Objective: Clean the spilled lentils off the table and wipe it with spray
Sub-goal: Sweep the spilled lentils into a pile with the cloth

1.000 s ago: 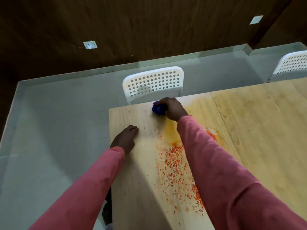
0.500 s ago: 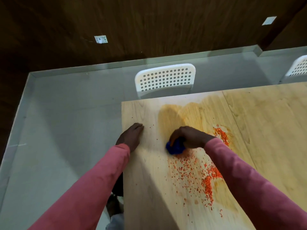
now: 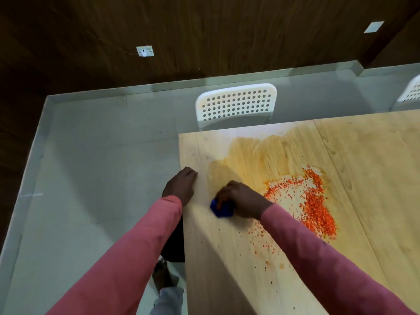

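Observation:
Orange lentils lie heaped in a band on the light wooden table, with scattered grains trailing toward the near side. My right hand grips a crumpled blue cloth and presses it on the table just left of the lentils. A damp, darker wiped patch spreads beyond the hand toward the far edge. My left hand rests on the table's left edge, fingers curled down against the wood, holding nothing. No spray bottle is visible.
A white perforated chair stands at the table's far edge, and a second one shows at the right border. Grey floor lies left of the table. My foot is below the left table edge.
My right hand has drawn the blue cloth from the far table edge back toward me, leaving a damp streak and pushing lentils into a denser heap on the right. The left hand stayed put.

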